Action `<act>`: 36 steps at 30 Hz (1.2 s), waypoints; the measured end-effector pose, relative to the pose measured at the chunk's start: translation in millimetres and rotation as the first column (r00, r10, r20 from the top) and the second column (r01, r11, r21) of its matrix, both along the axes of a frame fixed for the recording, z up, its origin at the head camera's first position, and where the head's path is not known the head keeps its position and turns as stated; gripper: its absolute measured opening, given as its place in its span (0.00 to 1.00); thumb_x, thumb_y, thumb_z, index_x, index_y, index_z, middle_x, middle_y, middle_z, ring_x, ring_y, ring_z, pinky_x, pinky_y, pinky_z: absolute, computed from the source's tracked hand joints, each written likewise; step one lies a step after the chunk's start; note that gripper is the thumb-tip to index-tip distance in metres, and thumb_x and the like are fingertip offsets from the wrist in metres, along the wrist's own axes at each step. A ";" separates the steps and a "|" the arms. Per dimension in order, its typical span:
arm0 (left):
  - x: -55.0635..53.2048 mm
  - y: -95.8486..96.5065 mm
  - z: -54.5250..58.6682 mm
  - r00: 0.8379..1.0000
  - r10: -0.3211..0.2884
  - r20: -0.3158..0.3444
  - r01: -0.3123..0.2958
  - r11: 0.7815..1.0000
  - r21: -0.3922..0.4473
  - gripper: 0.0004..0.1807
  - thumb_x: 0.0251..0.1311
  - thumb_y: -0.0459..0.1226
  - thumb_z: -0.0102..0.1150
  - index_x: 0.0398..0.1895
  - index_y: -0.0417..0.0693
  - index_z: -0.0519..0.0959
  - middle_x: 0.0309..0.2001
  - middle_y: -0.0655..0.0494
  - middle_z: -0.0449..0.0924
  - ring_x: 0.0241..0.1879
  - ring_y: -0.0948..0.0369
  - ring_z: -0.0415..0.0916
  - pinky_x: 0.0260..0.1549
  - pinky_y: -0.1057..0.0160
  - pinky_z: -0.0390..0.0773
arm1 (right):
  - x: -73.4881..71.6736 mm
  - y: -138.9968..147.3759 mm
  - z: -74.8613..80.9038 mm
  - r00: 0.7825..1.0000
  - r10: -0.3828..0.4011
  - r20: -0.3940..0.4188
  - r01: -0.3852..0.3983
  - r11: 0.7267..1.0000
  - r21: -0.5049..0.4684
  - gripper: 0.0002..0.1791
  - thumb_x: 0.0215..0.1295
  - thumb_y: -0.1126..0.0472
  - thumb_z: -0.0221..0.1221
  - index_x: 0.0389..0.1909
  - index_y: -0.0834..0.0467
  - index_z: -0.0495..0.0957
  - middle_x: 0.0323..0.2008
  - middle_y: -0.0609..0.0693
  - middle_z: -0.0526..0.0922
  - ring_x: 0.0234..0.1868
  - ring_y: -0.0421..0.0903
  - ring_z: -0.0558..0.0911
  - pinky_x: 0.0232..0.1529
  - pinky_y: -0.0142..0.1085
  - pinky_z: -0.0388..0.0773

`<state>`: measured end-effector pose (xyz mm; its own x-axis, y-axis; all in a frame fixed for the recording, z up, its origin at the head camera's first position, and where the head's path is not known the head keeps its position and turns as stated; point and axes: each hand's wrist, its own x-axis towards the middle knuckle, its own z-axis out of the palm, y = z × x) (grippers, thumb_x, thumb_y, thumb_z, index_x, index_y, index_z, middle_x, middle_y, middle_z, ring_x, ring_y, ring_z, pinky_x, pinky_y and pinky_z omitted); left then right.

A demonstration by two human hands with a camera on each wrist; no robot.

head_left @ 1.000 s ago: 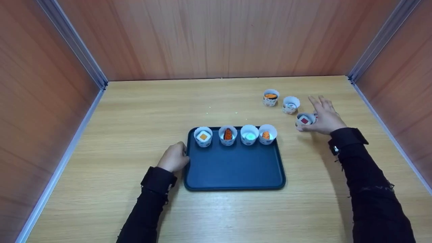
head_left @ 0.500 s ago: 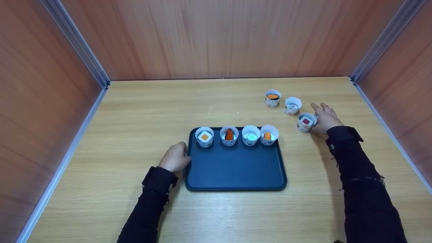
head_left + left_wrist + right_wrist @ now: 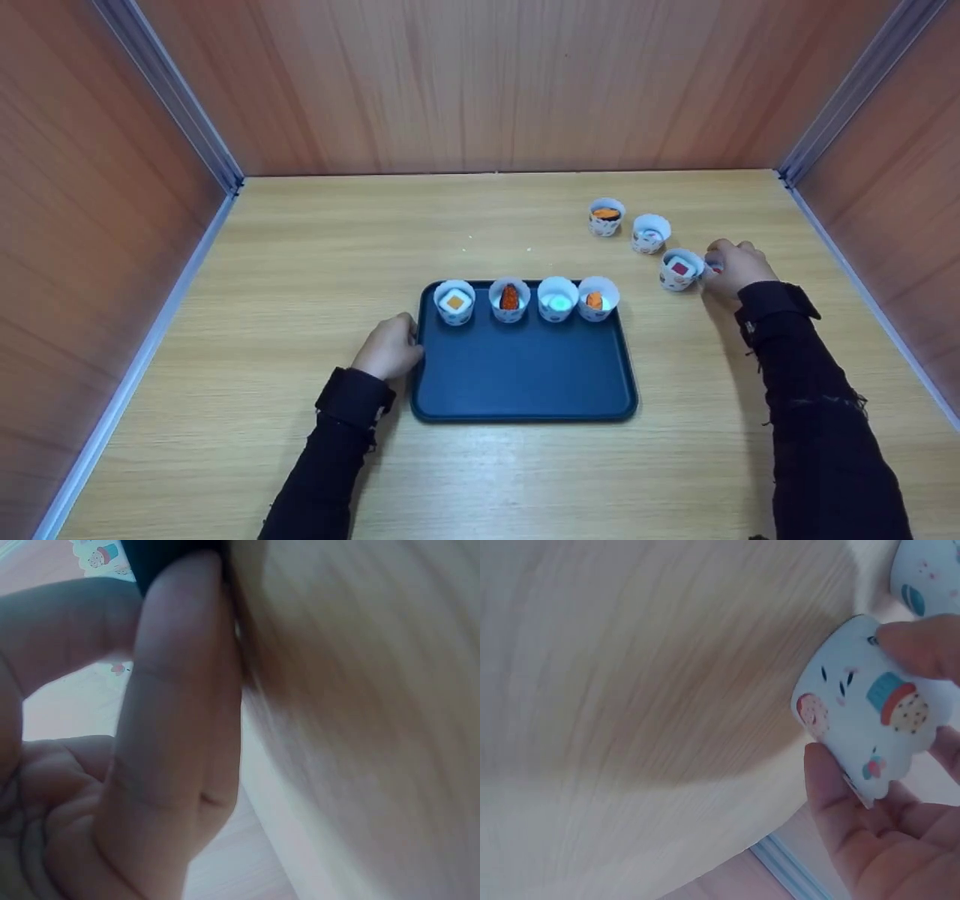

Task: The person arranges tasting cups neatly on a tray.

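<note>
My left hand pinches the left rim of a dark blue tray. In the left wrist view, the thumb and fingers close on the dark tray edge. My right hand holds a white paper baking cup printed with cupcakes, its thumb on one side and fingers on the other. The hand mostly hides this cup in the head view, and its contents cannot be made out. Just left of it stands another paper cup holding a white piece with a red square.
Along the tray's back edge stand several paper cups, including one with an orange-topped white piece and one with an orange-red piece. Two more cups, a near one and a far one, stand behind. Wooden walls enclose the table.
My right hand has gone from spread fingers over the cup at the right to gripping it, shifting slightly right over the last half second. The left hand stays on the tray rim.
</note>
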<state>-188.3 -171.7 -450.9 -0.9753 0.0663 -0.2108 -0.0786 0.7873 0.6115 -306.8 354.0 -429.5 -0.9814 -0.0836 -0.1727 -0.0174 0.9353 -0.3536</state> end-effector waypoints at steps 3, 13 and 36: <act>-0.3 -0.1 0.0 1.000 0.000 0.000 0.000 1.000 -0.001 0.08 0.55 0.28 0.54 0.39 0.36 0.72 0.26 0.53 0.68 0.26 0.58 0.68 0.26 0.65 0.66 | 1.4 3.3 3.5 1.000 0.000 0.017 -0.001 1.000 0.005 0.33 0.61 0.59 0.58 0.64 0.69 0.61 0.56 0.76 0.64 0.57 0.73 0.64 0.58 0.65 0.62; -1.0 -1.1 0.7 1.000 0.006 0.008 -0.006 1.000 -0.009 0.09 0.55 0.29 0.54 0.40 0.36 0.73 0.27 0.53 0.70 0.26 0.58 0.69 0.25 0.65 0.67 | 4.6 -12.2 38.4 0.999 0.046 0.000 -0.046 0.998 0.047 0.34 0.57 0.58 0.63 0.62 0.70 0.64 0.54 0.73 0.68 0.52 0.66 0.67 0.55 0.61 0.66; -1.1 0.7 1.0 1.000 -0.003 0.010 0.003 1.000 0.004 0.09 0.56 0.28 0.53 0.40 0.35 0.73 0.26 0.53 0.70 0.25 0.58 0.68 0.23 0.65 0.66 | 61.9 -157.4 72.0 0.859 0.462 -0.220 -0.458 0.886 0.074 0.29 0.54 0.57 0.67 0.57 0.60 0.74 0.52 0.60 0.76 0.46 0.54 0.76 0.42 0.47 0.78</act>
<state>-189.4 -171.1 -449.9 -0.9729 0.0705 -0.2204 -0.0822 0.7849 0.6142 -244.9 196.6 -357.6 -0.8445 -0.5340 0.0417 -0.5240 0.8074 -0.2711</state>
